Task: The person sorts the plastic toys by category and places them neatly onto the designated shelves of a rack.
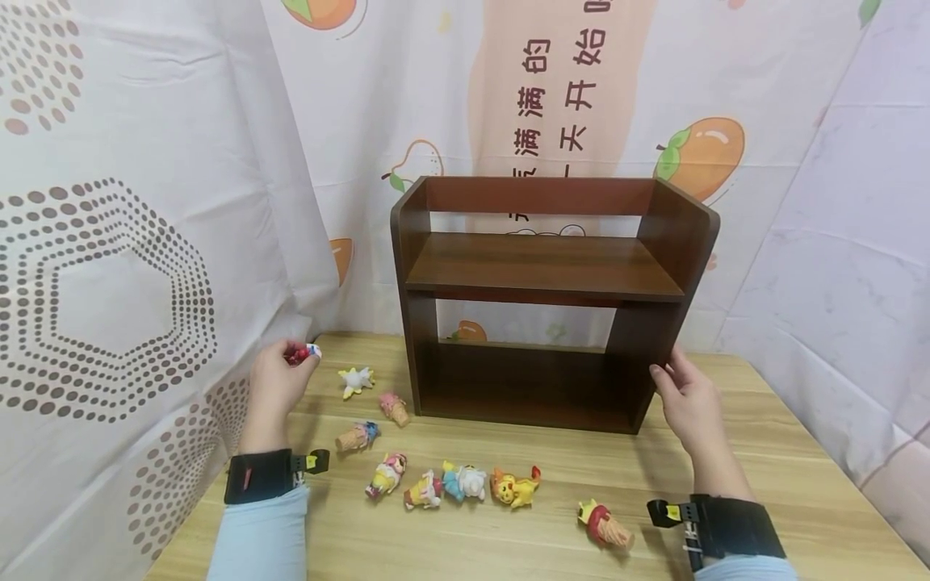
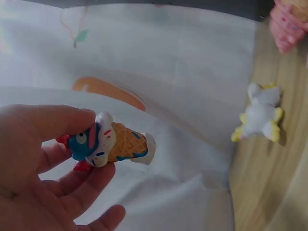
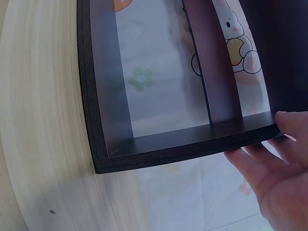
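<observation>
Nearest me, a row of small figures (image 1: pixel 454 484) is lying on the wooden table (image 1: pixel 763 484). My left hand (image 1: pixel 272 387) is pinching an ice-cream cone toy (image 2: pixel 113 143) between thumb and fingers, raised beside the curtain (image 1: pixel 145 242). My right hand (image 1: pixel 689 401) is resting straight fingers against the dark wooden shelf (image 1: pixel 545 298), on its right side panel.

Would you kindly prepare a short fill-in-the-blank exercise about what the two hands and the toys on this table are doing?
The left hand pinches a small ice-cream-cone ____.
The right hand touches the right side of the dark wooden ____.
Both boards of the shelf hold ____ toys.
The other figurines lie on the ____ in front of the shelf.

Missing words: figurine; shelf; no; table
</observation>
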### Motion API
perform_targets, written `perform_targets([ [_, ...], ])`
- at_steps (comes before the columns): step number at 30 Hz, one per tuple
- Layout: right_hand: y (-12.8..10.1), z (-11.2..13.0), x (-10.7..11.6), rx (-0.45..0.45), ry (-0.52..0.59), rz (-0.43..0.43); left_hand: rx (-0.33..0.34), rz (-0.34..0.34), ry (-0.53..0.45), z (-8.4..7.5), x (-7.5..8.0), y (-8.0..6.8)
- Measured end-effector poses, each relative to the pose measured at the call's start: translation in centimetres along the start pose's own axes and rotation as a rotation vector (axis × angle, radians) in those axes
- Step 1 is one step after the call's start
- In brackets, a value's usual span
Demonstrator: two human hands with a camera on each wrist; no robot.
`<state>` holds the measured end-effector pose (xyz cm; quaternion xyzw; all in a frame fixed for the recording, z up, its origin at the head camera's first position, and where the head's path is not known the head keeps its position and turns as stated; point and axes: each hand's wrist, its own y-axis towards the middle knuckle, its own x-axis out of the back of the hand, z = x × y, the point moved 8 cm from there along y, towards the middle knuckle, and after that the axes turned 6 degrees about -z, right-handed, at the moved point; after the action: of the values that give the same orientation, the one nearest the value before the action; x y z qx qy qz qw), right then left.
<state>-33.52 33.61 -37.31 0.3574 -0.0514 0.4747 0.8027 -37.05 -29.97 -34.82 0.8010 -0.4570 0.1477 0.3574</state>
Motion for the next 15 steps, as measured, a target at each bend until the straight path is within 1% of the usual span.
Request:
perform_targets([
  [6, 0.0, 0.1, 0.0, 0.009, 0.008, 0.000, -0.028, -0.036, -0.047, -1.9, 0.9, -0.5],
  [11, 0.0, 0.1, 0.1, 0.018, 0.000, -0.006, -0.066, -0.101, -0.087, -3.4, 1.5, -0.8],
  [15, 0.1, 0.2, 0.0, 0.028, 0.006, -0.013, -0.103, -0.139, -0.141, -4.5, 1.7, -1.1],
])
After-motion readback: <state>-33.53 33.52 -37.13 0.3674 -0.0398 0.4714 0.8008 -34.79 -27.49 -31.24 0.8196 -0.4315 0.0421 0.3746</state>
